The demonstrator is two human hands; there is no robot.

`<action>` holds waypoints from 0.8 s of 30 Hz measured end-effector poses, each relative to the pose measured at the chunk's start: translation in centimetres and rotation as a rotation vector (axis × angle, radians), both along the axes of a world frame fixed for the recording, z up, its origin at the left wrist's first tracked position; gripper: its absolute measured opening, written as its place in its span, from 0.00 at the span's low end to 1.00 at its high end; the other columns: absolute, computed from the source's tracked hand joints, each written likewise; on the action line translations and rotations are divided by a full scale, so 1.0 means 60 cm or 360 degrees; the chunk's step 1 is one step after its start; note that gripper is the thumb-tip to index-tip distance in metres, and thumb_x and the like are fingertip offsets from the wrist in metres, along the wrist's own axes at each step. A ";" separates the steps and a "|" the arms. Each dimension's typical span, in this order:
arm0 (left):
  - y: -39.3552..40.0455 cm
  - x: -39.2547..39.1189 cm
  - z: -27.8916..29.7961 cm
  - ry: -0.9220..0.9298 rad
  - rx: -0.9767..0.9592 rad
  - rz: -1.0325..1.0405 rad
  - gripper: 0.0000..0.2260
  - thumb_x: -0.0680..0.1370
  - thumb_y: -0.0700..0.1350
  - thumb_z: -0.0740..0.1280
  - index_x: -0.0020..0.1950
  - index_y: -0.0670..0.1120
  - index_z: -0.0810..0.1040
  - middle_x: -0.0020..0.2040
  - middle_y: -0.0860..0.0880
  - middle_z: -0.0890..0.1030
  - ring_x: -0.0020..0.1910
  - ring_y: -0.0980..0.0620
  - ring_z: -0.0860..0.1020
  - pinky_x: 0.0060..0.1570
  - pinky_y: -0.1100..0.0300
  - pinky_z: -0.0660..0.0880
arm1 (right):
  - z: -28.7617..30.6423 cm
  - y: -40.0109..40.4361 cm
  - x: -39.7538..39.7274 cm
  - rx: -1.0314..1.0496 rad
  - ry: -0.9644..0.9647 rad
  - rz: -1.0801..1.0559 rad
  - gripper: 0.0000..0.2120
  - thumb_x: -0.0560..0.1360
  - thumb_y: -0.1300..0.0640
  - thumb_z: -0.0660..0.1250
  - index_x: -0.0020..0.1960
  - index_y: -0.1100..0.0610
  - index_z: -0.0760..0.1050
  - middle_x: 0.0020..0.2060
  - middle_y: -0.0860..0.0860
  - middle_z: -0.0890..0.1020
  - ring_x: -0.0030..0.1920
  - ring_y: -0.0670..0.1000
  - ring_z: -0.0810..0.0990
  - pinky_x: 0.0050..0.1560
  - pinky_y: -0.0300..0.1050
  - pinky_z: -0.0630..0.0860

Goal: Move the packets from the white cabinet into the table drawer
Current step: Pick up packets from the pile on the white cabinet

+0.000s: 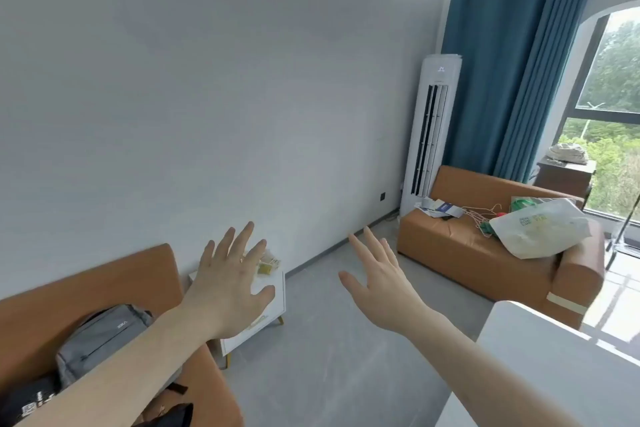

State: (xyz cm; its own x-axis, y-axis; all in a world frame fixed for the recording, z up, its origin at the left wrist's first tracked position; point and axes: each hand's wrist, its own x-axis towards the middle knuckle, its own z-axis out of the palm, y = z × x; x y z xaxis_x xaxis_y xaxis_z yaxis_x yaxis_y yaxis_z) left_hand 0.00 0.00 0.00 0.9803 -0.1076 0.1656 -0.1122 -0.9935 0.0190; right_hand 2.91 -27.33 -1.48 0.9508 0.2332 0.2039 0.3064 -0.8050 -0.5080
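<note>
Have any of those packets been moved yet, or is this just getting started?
It looks like the very start. Nothing shows as done: the packets lie on top of the white cabinet beside the orange sofa. Nothing is in hand: the left hand and right hand are both open and empty, stretched forward. Everything is left; the table drawer is not visible, only a white table corner.
</note>
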 end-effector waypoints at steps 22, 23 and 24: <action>0.152 0.443 -0.252 0.0559 -0.0136 0.0464 0.35 0.81 0.62 0.53 0.84 0.53 0.45 0.83 0.48 0.36 0.82 0.43 0.38 0.80 0.43 0.42 | -0.218 0.120 0.534 -0.0196 0.0549 0.0259 0.34 0.84 0.38 0.54 0.83 0.42 0.43 0.83 0.43 0.39 0.83 0.54 0.37 0.82 0.55 0.48; 0.168 0.466 -0.266 0.0571 -0.0152 0.0472 0.35 0.81 0.62 0.54 0.84 0.53 0.44 0.83 0.49 0.36 0.82 0.43 0.38 0.80 0.43 0.42 | -0.231 0.135 0.558 -0.0198 0.0564 0.0258 0.34 0.84 0.38 0.54 0.83 0.42 0.43 0.83 0.43 0.39 0.83 0.54 0.38 0.82 0.55 0.48; 0.184 0.491 -0.279 0.0582 -0.0166 0.0480 0.35 0.81 0.62 0.54 0.84 0.53 0.45 0.83 0.49 0.36 0.82 0.43 0.38 0.80 0.43 0.42 | -0.243 0.150 0.581 -0.0204 0.0583 0.0254 0.34 0.84 0.38 0.55 0.83 0.42 0.43 0.83 0.43 0.39 0.83 0.55 0.38 0.82 0.55 0.48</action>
State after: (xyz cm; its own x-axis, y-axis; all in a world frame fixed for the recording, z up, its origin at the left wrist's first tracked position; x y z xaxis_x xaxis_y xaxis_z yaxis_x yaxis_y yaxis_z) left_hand 29.44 11.06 -16.76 0.9612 0.1890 -0.2010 0.2130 -0.9714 0.1048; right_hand 37.79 -18.34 -16.08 0.9048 0.3853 -0.1814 0.2504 -0.8259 -0.5052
